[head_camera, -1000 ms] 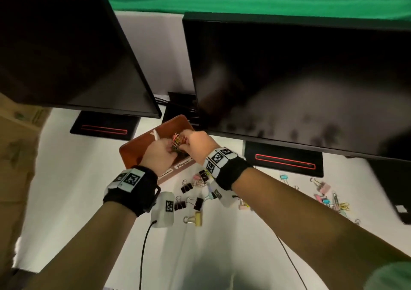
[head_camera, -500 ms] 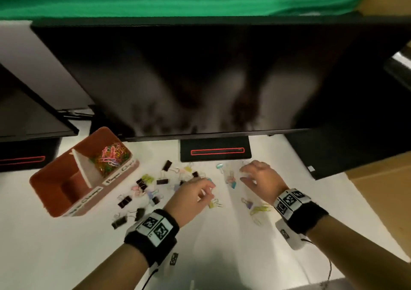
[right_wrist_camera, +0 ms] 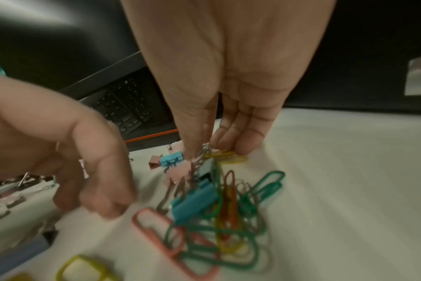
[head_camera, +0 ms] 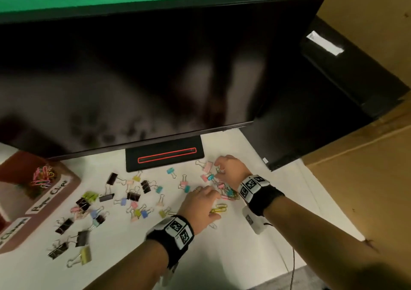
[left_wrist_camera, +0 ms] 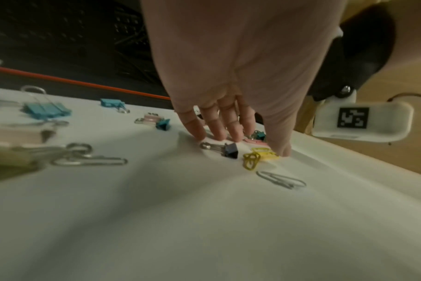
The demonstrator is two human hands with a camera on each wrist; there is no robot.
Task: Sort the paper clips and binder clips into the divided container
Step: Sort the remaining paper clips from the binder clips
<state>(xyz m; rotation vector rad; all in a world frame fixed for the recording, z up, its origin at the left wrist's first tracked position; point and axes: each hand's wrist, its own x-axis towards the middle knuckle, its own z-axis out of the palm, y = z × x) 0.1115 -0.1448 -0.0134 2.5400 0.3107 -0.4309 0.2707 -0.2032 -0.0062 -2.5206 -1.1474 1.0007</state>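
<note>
A brown divided container [head_camera: 69, 184] stands at the far left, with coloured paper clips [head_camera: 43, 176] in its labelled far compartment. Binder clips [head_camera: 133, 195] lie scattered over the white table. A tangle of paper clips [right_wrist_camera: 216, 218] with a blue binder clip [right_wrist_camera: 192, 203] in it lies under my hands. My right hand [right_wrist_camera: 212, 150] pinches silver and yellow paper clips at the far end of the tangle. My left hand [left_wrist_camera: 252, 146] has its straight fingertips on the table beside a dark binder clip [left_wrist_camera: 230, 150], its thumb on a yellow paper clip [left_wrist_camera: 264, 153].
A large dark monitor [head_camera: 155, 78] hangs over the back of the table, its stand base [head_camera: 164, 154] just behind the clips. A black box [head_camera: 333, 111] is at the right. A cable [head_camera: 289, 256] runs from my right wrist.
Both hands have left the container and moved right to the loose clips. In the last half second they came together and lowered onto the tangle of paper clips.
</note>
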